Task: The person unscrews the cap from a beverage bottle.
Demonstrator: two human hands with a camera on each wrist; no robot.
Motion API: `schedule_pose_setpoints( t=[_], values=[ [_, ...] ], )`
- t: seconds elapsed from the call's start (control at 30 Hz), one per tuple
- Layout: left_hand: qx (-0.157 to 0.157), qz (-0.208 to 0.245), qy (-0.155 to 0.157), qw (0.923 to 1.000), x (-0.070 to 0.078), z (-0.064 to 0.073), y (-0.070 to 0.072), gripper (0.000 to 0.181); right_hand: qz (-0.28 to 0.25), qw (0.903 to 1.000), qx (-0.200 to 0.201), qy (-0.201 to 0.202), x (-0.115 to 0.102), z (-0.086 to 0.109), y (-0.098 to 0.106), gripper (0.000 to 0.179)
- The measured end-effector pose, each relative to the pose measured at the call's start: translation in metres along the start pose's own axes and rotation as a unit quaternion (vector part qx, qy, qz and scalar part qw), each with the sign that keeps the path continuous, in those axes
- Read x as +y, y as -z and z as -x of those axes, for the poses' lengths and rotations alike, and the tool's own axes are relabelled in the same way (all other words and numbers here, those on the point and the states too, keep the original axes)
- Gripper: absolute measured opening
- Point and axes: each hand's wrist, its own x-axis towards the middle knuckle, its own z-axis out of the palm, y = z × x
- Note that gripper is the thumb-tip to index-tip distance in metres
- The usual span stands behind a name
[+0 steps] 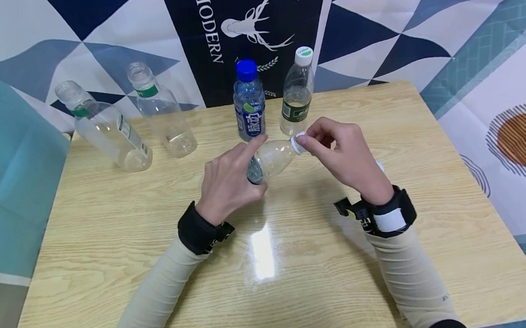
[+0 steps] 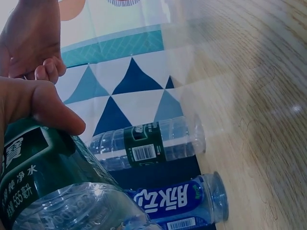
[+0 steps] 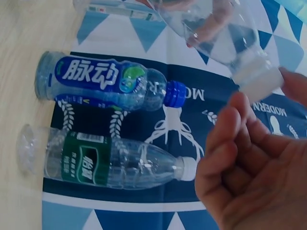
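My left hand grips a clear plastic water bottle, which lies tilted above the table with its neck to the right. Its green label shows under the thumb in the left wrist view. At the neck, my right hand pinches the white cap between thumb and index finger. The cap sits at the bottle's mouth; whether it is threaded on cannot be told. Just behind the hands stand a blue-capped drink bottle and a green-labelled bottle with a white cap.
Two uncapped clear bottles, one at the far left and another beside it, stand at the back left of the wooden table. A small white object shows partly behind the right wrist. Patterned cloth hangs behind the table.
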Motion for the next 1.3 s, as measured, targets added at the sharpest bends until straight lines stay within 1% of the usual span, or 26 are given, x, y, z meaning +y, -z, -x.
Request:
schedule_pose_setpoints(
  t=[0.07,0.2,0.27,0.37,0.43,0.53,0.63,0.7,0.8,0.87,0.93,0.97,1.03,1.17,1.23,1.3],
  values=[
    [-0.003,0.001,0.001,1.0000,0.000,0.000,0.000,0.083,-0.008,0.9999,-0.008,0.010,-0.004,0.001,0.005,0.021],
    [-0.007,0.000,0.005,1.0000,0.001,-0.001,0.000,0.084,-0.016,0.9990,-0.018,0.037,-0.005,0.002,0.010,0.022],
    [-0.007,-0.001,0.009,0.9999,0.001,0.000,-0.001,0.083,-0.019,0.9982,-0.019,0.053,0.004,0.002,0.010,0.025],
    [-0.007,-0.001,0.013,0.9999,0.001,0.001,0.000,0.083,-0.024,0.9972,-0.021,0.067,0.007,0.003,0.008,0.026],
    [-0.007,-0.001,0.014,0.9999,0.002,0.003,0.000,0.083,-0.028,0.9969,-0.015,0.072,0.004,0.004,0.007,0.024],
    [-0.005,-0.003,0.012,0.9999,0.003,0.005,0.000,0.082,-0.022,0.9971,0.004,0.073,-0.002,0.004,0.004,0.017],
    [0.000,-0.007,0.008,0.9999,0.004,0.005,0.001,0.082,-0.012,0.9978,0.024,0.061,-0.016,0.003,0.004,0.014],
    [0.004,-0.010,0.006,0.9999,0.004,0.003,0.002,0.081,-0.005,0.9990,0.029,0.034,-0.026,0.003,0.006,0.016],
    [0.008,-0.012,0.001,0.9999,0.004,0.001,0.003,0.082,-0.003,0.9995,0.027,-0.017,-0.039,0.002,0.009,0.020],
    [0.008,-0.012,-0.002,0.9999,0.004,0.000,0.004,0.082,-0.006,0.9987,0.021,-0.046,-0.040,0.002,0.011,0.023],
    [0.007,-0.011,-0.003,0.9999,0.004,-0.001,0.004,0.083,-0.009,0.9983,0.013,-0.055,-0.037,0.002,0.012,0.024],
    [0.006,-0.010,-0.003,0.9999,0.004,-0.002,0.004,0.083,-0.014,0.9985,0.009,-0.053,-0.032,0.002,0.012,0.024],
    [0.003,-0.008,0.000,1.0000,0.004,-0.002,0.004,0.082,-0.022,0.9991,0.005,-0.035,-0.022,0.002,0.011,0.024],
    [-0.002,0.004,0.012,0.9999,0.004,-0.002,0.006,0.082,-0.041,0.9988,-0.003,0.027,-0.005,0.002,0.009,0.025],
    [-0.004,0.009,0.019,0.9998,0.004,-0.002,0.007,0.083,-0.049,0.9971,-0.006,0.058,-0.003,0.002,0.008,0.027],
    [-0.005,0.010,0.024,0.9996,0.004,-0.001,0.008,0.083,-0.052,0.9956,-0.008,0.078,-0.005,0.002,0.008,0.028]
  ],
)
